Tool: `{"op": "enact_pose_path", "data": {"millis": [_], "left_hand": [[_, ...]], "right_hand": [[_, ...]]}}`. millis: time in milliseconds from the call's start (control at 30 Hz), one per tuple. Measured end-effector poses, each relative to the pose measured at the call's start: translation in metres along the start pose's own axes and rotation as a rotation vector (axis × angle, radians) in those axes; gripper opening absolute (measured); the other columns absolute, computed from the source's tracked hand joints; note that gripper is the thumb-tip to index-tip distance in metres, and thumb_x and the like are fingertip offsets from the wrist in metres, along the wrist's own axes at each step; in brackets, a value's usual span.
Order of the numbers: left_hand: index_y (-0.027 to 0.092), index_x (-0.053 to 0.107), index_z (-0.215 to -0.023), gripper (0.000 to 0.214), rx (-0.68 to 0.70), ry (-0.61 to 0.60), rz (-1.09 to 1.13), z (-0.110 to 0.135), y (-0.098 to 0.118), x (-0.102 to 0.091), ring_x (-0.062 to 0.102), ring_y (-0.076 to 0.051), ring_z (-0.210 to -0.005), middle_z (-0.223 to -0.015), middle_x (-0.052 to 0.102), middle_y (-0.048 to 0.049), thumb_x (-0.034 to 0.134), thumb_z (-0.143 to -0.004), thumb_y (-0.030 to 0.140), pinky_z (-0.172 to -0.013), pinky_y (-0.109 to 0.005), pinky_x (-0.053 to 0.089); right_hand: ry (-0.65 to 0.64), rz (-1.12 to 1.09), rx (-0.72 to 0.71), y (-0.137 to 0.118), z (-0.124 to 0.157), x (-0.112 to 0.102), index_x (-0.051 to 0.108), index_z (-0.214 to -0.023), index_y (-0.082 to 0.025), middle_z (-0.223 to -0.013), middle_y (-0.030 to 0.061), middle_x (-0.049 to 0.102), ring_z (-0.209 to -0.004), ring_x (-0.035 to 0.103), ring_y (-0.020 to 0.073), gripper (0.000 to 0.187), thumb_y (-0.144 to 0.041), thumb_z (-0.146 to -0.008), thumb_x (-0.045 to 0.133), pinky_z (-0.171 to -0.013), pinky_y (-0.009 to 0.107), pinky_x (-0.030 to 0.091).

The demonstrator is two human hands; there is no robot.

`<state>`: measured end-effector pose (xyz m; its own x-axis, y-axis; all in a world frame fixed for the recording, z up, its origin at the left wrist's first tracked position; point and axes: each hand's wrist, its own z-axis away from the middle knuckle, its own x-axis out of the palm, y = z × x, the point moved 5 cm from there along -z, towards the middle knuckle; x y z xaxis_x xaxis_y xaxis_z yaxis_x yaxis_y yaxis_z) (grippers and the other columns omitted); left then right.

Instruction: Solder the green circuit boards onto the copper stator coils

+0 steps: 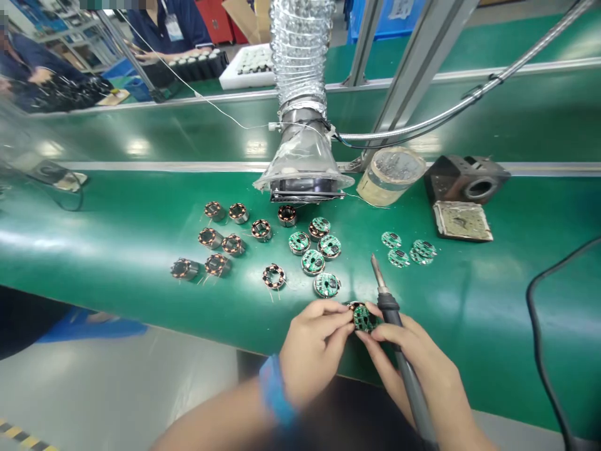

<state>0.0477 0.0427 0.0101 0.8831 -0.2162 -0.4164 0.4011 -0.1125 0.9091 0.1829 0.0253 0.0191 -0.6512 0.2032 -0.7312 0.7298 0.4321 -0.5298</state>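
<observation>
Near the bench's front edge, my left hand pinches a copper-wound motor stator, mostly hidden by the fingers and the board. My right hand has its fingertips on a small round green circuit board lying against that stator. The same hand also keeps a soldering iron between its fingers, tip pointing away from me. Just beyond my hands lie several stators topped with boards. To their left stand several bare stators, one with its wire ends sticking out.
Loose circuit boards lie to the right. Behind them are a soldering iron stand with its sponge and a round container. A fume extraction hood hangs low over the bench. A black cable curves at right. Co-workers sit across.
</observation>
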Motion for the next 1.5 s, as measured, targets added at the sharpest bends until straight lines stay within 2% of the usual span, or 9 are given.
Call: {"op": "enact_pose_path", "data": {"millis": [100,200,333,467,700,833,1000,1267,1500], "left_hand": [[0.023,0.066,-0.101,0.028,0.059,0.092,-0.087,0.016,-0.002,-0.028,0.064,-0.016,-0.086,-0.095,0.068,-0.0050,0.053,-0.082,0.008,-0.080,-0.027,0.053],[0.023,0.063,-0.104,0.027,0.124,0.376,-0.462,0.020,-0.011,-0.072,0.060,-0.024,-0.095,-0.101,0.061,-0.0091,0.063,-0.077,0.018,-0.085,-0.040,0.050],[0.019,0.061,-0.101,0.034,0.142,0.270,-0.709,0.000,-0.039,-0.092,0.054,-0.030,-0.105,-0.116,0.052,-0.0132,0.071,-0.070,0.029,-0.089,-0.049,0.046],[0.020,0.060,-0.085,0.009,0.221,0.131,-0.618,0.003,-0.049,-0.085,0.061,-0.024,-0.097,-0.102,0.062,-0.0086,0.063,-0.077,0.022,-0.087,-0.041,0.050],[0.021,0.055,-0.098,0.026,0.268,-0.297,-0.193,0.014,-0.020,-0.033,0.055,-0.019,-0.113,-0.118,0.062,-0.0097,0.053,-0.078,0.004,-0.092,-0.035,0.048],[0.019,0.051,-0.112,0.036,0.218,-0.254,-0.152,0.007,-0.019,-0.019,0.053,-0.019,-0.115,-0.124,0.057,-0.0115,0.053,-0.079,0.005,-0.098,-0.038,0.043],[0.017,0.064,-0.088,0.010,-0.091,0.117,-0.266,0.027,-0.032,-0.034,0.064,-0.019,-0.074,-0.083,0.067,-0.0067,0.059,-0.079,0.015,-0.069,-0.032,0.054],[0.020,0.073,-0.089,0.017,-0.237,0.086,0.103,0.015,-0.027,-0.020,0.065,-0.017,-0.078,-0.085,0.071,-0.0048,0.060,-0.080,0.014,-0.072,-0.026,0.052],[0.016,0.073,-0.077,0.009,-0.149,0.208,0.232,0.007,-0.025,-0.011,0.066,-0.016,-0.073,-0.078,0.070,-0.0050,0.067,-0.073,0.010,-0.068,-0.024,0.054]], "right_hand": [[-0.020,0.055,-0.029,-0.004,-0.005,0.007,0.052,-0.091,-0.023,-0.099,0.0080,0.062,-0.089,0.062,0.0202,0.014,-0.018,-0.078,0.057,-0.075,0.033,0.053],[0.024,0.038,0.059,-0.001,-0.011,0.018,0.053,-0.090,-0.022,-0.099,0.0093,0.061,-0.088,0.062,0.0216,0.014,-0.017,-0.078,0.059,-0.074,0.036,0.052],[0.098,-0.005,0.141,0.005,-0.018,0.029,0.048,-0.095,-0.021,-0.111,0.0124,0.056,-0.097,0.062,0.0208,0.019,-0.024,-0.080,0.058,-0.073,0.034,0.055],[0.153,0.025,0.120,0.027,-0.023,0.009,0.044,-0.097,-0.022,-0.114,0.0110,0.057,-0.104,0.060,0.0191,0.018,-0.026,-0.083,0.054,-0.080,0.034,0.054],[0.057,0.225,0.052,0.105,-0.044,-0.024,0.052,-0.085,-0.024,-0.103,0.0062,0.064,-0.104,0.056,0.0268,0.016,-0.027,-0.074,0.064,-0.088,0.047,0.043],[-0.004,0.291,0.014,0.119,-0.053,-0.015,0.054,-0.082,-0.023,-0.091,0.0045,0.066,-0.102,0.053,0.0296,0.012,-0.028,-0.075,0.062,-0.088,0.051,0.038],[0.032,0.278,-0.010,0.097,-0.044,-0.017,0.051,-0.082,-0.022,-0.088,0.0045,0.065,-0.093,0.055,0.0260,0.019,-0.030,-0.073,0.065,-0.085,0.047,0.039],[0.064,0.064,-0.015,-0.007,-0.004,-0.002,0.045,-0.086,-0.022,-0.090,0.0039,0.062,-0.089,0.055,0.0198,0.027,-0.017,-0.070,0.067,-0.079,0.037,0.041],[0.095,0.141,-0.002,-0.013,0.001,0.009,0.050,-0.085,-0.019,-0.083,0.0044,0.061,-0.083,0.055,0.0193,0.019,-0.022,-0.075,0.066,-0.076,0.037,0.039]]}}
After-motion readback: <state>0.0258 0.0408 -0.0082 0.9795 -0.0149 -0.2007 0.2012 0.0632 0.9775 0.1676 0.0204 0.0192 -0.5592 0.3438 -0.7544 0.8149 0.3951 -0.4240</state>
